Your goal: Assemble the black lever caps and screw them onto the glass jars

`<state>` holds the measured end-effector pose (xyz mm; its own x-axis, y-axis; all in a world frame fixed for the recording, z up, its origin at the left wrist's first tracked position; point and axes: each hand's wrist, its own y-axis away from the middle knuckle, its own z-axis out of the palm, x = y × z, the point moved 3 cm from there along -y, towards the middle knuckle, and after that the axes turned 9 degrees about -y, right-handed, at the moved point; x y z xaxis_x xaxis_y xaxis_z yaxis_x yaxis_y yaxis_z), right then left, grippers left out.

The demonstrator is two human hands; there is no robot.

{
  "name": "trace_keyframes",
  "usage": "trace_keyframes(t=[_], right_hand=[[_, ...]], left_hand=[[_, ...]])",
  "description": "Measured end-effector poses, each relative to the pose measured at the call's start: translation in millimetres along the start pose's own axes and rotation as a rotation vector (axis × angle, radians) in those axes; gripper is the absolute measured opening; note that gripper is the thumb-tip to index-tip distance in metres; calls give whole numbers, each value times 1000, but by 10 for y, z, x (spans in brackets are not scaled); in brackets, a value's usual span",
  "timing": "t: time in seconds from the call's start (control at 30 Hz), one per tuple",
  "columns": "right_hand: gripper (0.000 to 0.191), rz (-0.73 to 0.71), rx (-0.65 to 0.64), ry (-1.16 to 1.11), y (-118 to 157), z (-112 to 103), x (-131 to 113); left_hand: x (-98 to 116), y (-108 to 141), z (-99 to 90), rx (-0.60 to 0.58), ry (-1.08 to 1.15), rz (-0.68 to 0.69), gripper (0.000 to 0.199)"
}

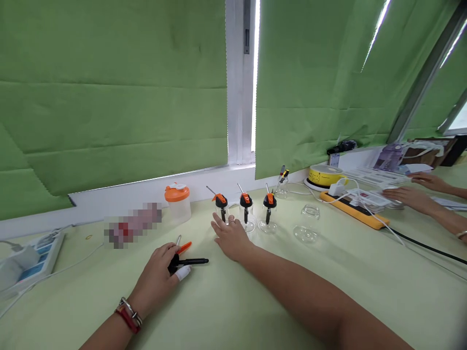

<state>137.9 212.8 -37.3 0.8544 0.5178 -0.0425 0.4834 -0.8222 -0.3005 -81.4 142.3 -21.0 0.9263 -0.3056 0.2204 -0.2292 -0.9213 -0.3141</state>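
My left hand (157, 274) rests on the pale green table, fingers curled round a black lid (174, 264) with an orange flap and a black tube pointing right. White tape wraps its thumb. My right hand (233, 237) is spread on the table, fingers apart, just in front of the leftmost lidded glass (221, 202). Two more clear glasses with black and orange lids and straws, a middle one (246, 203) and a right one (269, 204), stand in a row beside it. Farther right is a clear glass without a lid (307, 223).
An orange-lidded cup (177, 203) stands behind my left hand. Power strips lie at the left (42, 257) and right (357, 210), with cables. A yellow bowl (324, 176) sits at the back right. Another person's hands (410, 197) reach in from the right over white trays.
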Motion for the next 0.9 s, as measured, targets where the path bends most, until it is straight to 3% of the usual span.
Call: trace_keyframes(t=[0.2,0.27,0.37,0.47,0.53,0.63,0.7,0.77,0.9], right_hand=[[57,-39,-27,-3,345,-88,38],[54,-137,26,-32,567,-189,83],[52,-215,120,-71,934,-358,298],[53,-224,192,-77,1245,-506,671],[55,-90,333,-78,1388,-633,975],[72,259,637,-64,1541,-843,1380],[82,463,747,-138,1598,-913,1567],[90,643,728,-292,1614,-881,1707],[107,961,536,-609,1617,-609,1865]], left_hand=[[-14,17,50,-22,42,8,51],[-44,18,74,-22,38,-21,57],[-61,23,93,-58,57,-49,67],[-19,35,78,-126,132,-22,70],[15,46,61,-161,192,-13,68],[35,62,49,-177,281,-30,66],[27,68,50,-178,317,-52,65],[11,67,50,-198,335,-82,64],[-7,46,9,-260,401,-133,63]])
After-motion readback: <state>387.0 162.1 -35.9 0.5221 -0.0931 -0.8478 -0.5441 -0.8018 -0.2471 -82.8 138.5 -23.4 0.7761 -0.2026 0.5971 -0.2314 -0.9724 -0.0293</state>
